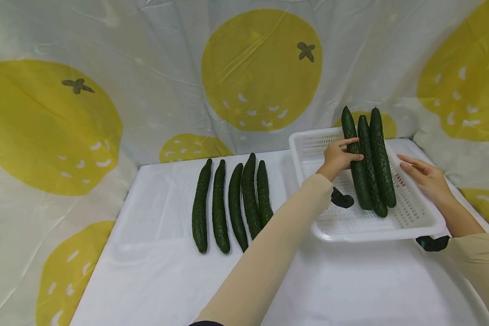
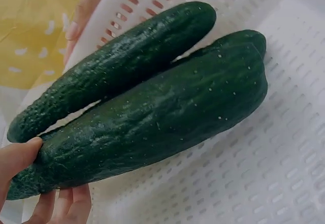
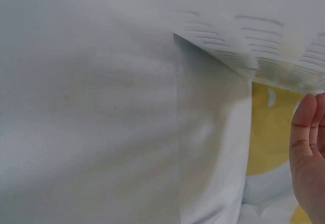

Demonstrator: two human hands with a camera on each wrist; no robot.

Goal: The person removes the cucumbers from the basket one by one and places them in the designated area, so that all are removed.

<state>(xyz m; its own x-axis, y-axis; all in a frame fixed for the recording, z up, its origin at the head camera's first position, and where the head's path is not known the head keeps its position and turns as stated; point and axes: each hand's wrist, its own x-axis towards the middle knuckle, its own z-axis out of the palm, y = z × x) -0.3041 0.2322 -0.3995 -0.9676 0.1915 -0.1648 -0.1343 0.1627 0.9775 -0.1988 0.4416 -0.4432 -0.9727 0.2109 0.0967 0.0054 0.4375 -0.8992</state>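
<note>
Left grip (image 1: 337,158) pinches a cucumber (image 1: 362,183); right grip (image 1: 425,179) flanks the basket's edge (image 1: 431,212).

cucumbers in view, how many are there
8 cucumbers: five side by side on the table, three at the basket, by the left hand. The left sleeve may hide more.

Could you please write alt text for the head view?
A person's left grip holds a cucumber over a white perforated basket, beside two more cucumbers; the right grip is at the basket's right side. Five others lie on the white tablecloth.
</note>
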